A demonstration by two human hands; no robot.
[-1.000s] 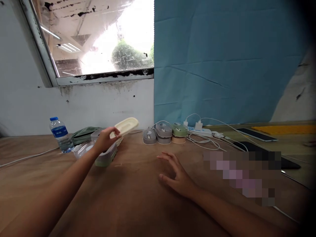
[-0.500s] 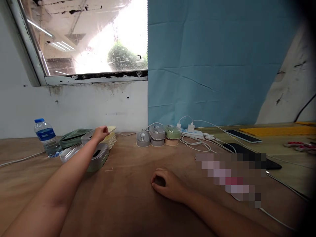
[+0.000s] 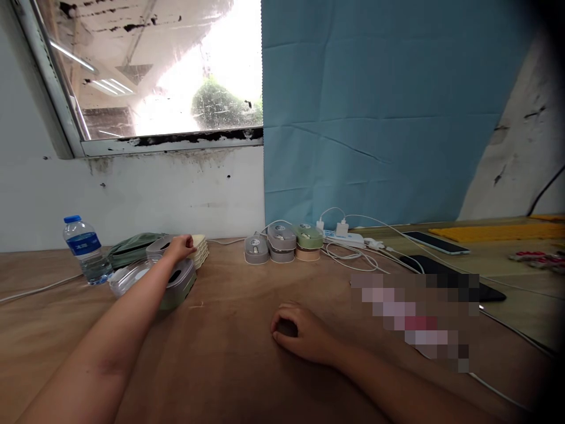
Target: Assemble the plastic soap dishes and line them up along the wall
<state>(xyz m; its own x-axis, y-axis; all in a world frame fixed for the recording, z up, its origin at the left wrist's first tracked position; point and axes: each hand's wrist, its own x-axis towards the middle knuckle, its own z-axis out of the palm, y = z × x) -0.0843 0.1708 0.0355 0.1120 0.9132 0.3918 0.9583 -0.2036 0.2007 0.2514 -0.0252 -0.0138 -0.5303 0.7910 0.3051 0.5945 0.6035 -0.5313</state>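
My left hand [image 3: 180, 248] reaches out to the cream-coloured stack of thin wavy-edged pieces [image 3: 201, 252] at the back left. Its fingers are pinched together at the stack's near side; what lies between them is hidden. Below my left wrist are a grey lidded container with a green base [image 3: 182, 285] and a clear lidded container [image 3: 123, 281]. Another small grey container [image 3: 155, 250] stands just behind. My right hand [image 3: 304, 333] rests on the wooden table [image 3: 229, 365], curled into a ring with nothing inside.
A water bottle [image 3: 86, 250] and a green pouch [image 3: 135, 247] stand at the left. Along the wall are several small oval boxes [image 3: 281, 235], some stacked, and a white power strip [image 3: 346, 237] with cables. Farther right lie a phone [image 3: 436, 242] and a black flat object [image 3: 481, 290].
My left hand has come down slightly, and the top of the cream-coloured stack beside it sits lower. My right hand stays in place.
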